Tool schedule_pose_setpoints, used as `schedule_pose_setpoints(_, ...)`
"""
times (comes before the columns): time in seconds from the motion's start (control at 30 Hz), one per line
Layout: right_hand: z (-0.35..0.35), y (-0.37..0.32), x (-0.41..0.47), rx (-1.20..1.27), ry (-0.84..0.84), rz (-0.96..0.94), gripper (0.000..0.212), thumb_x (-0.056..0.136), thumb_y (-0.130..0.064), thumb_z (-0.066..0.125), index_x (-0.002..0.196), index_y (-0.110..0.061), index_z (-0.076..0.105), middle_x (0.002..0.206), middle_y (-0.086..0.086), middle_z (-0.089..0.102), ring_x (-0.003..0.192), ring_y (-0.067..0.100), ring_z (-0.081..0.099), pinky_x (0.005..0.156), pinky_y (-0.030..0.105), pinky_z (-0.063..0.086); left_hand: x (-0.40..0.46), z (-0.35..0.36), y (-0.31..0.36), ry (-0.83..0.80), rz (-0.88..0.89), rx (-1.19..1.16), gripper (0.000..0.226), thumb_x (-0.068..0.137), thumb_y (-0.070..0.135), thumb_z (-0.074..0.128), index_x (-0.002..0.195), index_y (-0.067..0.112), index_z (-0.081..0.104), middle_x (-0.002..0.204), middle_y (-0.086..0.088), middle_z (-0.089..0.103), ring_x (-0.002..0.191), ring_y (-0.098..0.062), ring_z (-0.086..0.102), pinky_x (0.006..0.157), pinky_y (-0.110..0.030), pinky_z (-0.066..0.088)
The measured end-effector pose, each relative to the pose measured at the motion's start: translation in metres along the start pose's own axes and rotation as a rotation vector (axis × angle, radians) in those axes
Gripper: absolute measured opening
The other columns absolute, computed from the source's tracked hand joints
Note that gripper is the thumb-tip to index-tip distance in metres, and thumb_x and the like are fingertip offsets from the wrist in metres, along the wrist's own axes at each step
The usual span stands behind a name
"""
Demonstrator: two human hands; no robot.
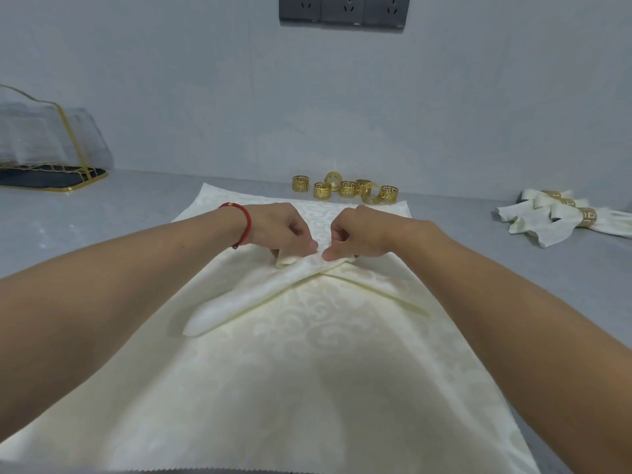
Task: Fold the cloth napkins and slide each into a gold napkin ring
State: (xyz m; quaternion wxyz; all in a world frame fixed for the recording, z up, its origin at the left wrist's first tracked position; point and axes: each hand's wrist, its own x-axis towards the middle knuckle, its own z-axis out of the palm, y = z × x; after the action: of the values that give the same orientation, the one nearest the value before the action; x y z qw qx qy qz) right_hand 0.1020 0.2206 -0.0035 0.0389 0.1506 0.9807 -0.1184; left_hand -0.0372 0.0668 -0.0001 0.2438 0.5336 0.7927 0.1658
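Note:
A cream patterned cloth napkin (pixel 307 354) lies spread on the grey counter (pixel 102 213) in front of me. Its folded edges cross near the middle, and one flap (pixel 239 302) runs down to the left. My left hand (pixel 277 230), with a red cord at the wrist, pinches the fold at the crossing. My right hand (pixel 359 234) pinches the same fold right beside it, thumbs almost touching. Several gold napkin rings (pixel 345 188) stand in a cluster just beyond the napkin's far edge.
Three folded napkins in gold rings (pixel 564 215) lie at the right of the counter. A gold-framed stand with a clear cover (pixel 51 145) sits at the far left. The wall behind carries dark power sockets (pixel 343 8).

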Motion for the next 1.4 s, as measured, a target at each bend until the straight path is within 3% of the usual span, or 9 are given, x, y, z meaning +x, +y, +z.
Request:
schedule_pose_setpoints(0.17,0.0,-0.003,-0.008,0.011,0.109,-0.104,0.028,0.084,-0.046,0.077,0.089,-0.025,0.06,0.088,-0.009,0.064,0.082,0.017,0.062,0.075,0.035,0.052,0.002,0.008,0.013,0.125,0.024,0.277,0.023,0.08,0.041,0.079,0.097,0.028,0.07,0.098,0.009,0.069,0.093,-0.01,0.064,0.086,-0.026,0.052)
schedule_pose_setpoints(0.27,0.003,-0.008,-0.019,-0.037,0.164,-0.262,0.029,0.083,-0.041,0.08,0.098,-0.022,0.063,0.095,-0.008,0.064,0.088,0.017,0.061,0.076,0.036,0.052,0.005,0.008,0.016,0.125,-0.002,0.315,0.015,0.08,0.036,0.078,0.086,0.03,0.066,0.084,0.012,0.063,0.077,-0.006,0.058,0.073,-0.024,0.046)
schedule_pose_setpoints(0.37,0.015,-0.007,-0.023,-0.136,0.133,-0.275,0.026,0.084,-0.033,0.075,0.104,-0.026,0.06,0.101,-0.009,0.061,0.09,0.016,0.055,0.079,0.038,0.05,0.009,0.006,0.018,0.091,-0.017,0.316,0.021,0.081,0.032,0.076,0.101,0.027,0.073,0.078,0.011,0.061,0.073,-0.01,0.057,0.08,-0.031,0.053)
schedule_pose_setpoints(0.6,0.029,0.005,-0.015,0.009,0.259,-0.303,0.02,0.078,-0.015,0.068,0.095,-0.025,0.065,0.077,-0.012,0.061,0.069,0.009,0.049,0.067,0.035,0.045,0.001,0.011,0.014,0.151,0.042,0.274,0.027,0.08,0.038,0.081,0.098,0.028,0.062,0.097,0.009,0.066,0.09,-0.012,0.058,0.083,-0.03,0.047)
schedule_pose_setpoints(0.77,0.026,0.009,-0.01,0.129,0.289,-0.23,0.023,0.081,-0.013,0.07,0.098,-0.027,0.078,0.091,-0.011,0.069,0.087,0.012,0.061,0.079,0.034,0.052,0.004,0.027,0.017,0.326,0.078,0.337,0.019,0.074,0.031,0.081,0.085,0.022,0.069,0.081,0.011,0.061,0.094,-0.015,0.054,0.079,-0.029,0.049)
schedule_pose_setpoints(0.97,0.033,0.011,-0.008,0.084,0.292,-0.228,0.027,0.08,-0.023,0.076,0.107,-0.027,0.075,0.109,-0.008,0.072,0.101,0.017,0.063,0.087,0.04,0.053,0.014,0.037,0.024,0.366,-0.017,0.358,0.035,0.059,0.032,0.082,0.072,0.029,0.05,0.084,0.004,0.056,0.085,-0.02,0.058,0.066,-0.034,0.053)
schedule_pose_setpoints(1.17,0.037,0.016,-0.004,0.16,0.366,-0.221,0.018,0.084,-0.018,0.082,0.102,-0.021,0.082,0.104,-0.004,0.078,0.093,0.009,0.067,0.08,0.017,0.048,0.014,0.036,0.028,0.344,0.032,0.39,0.037,0.066,0.033,0.084,0.07,0.027,0.047,0.084,0.004,0.056,0.091,-0.022,0.055,0.067,-0.031,0.048)
schedule_pose_setpoints(1.27,0.041,0.021,-0.002,0.225,0.348,-0.201,0.017,0.083,-0.018,0.083,0.1,-0.022,0.083,0.103,-0.008,0.078,0.082,-0.008,0.061,0.074,0.003,0.042,0.011,0.038,0.031,0.376,0.027,0.367,0.035,0.07,0.028,0.083,0.073,0.025,0.049,0.089,0.002,0.057,0.095,-0.022,0.054,0.072,-0.031,0.049)
schedule_pose_setpoints(1.4,0.033,0.022,-0.006,0.323,0.275,-0.178,0.015,0.086,-0.027,0.079,0.1,-0.033,0.082,0.103,-0.021,0.075,0.093,-0.011,0.062,0.087,0.015,0.049,0.011,0.035,0.027,0.404,0.021,0.275,0.022,0.068,0.024,0.084,0.071,0.018,0.063,0.081,0.002,0.063,0.092,-0.021,0.059,0.06,-0.026,0.046)
